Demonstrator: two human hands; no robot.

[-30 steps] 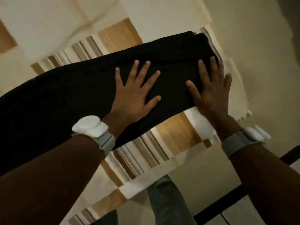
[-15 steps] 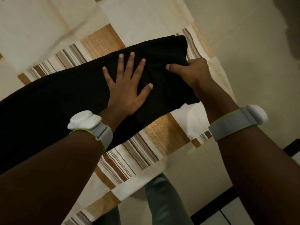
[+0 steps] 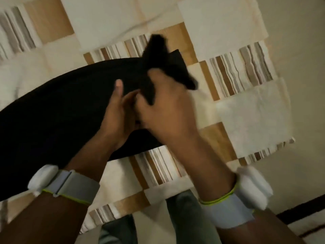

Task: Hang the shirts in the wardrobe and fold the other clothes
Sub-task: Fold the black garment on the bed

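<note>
no readable text, labels, brands or numbers anywhere, frame partly blurred by motion

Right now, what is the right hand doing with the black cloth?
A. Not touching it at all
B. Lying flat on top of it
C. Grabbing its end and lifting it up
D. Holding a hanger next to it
C: the right hand has its fingers curled round the end of the black cloth, and that end is bunched and raised off the patchwork bedspread.
</note>
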